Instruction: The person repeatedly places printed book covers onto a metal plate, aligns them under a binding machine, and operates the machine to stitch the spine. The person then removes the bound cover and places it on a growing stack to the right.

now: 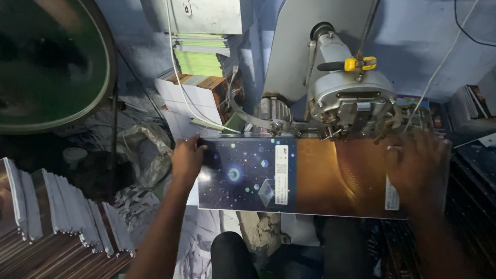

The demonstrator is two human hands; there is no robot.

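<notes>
Cover sheet (289, 175) lies flat across the middle, spread open under the grey machine head, dark starry print on its left half and orange-brown on its right. Starting far left: a big dark green round disc (49, 62) fills the upper corner, and below it rows of stacked booklets (62, 217) stand on edge. Moving in, crumpled paper scraps (144, 150) sit just beside the person's left hand (187, 157), which grips the sheet's left edge, fingers curled over the top corner. Behind that hand, piles of green and white paper (201, 57) rise against the blue wall. Centre now: the stitching machine (346, 98) hangs over the sheet's far edge, a yellow clip (360, 63) on its rod. On to the right: the right hand (416, 165) lies open, palm down, fingers spread, pressing flat on the orange half, blurred. Far right, another dark stack of printed covers (470, 108) sits near the wall.
</notes>
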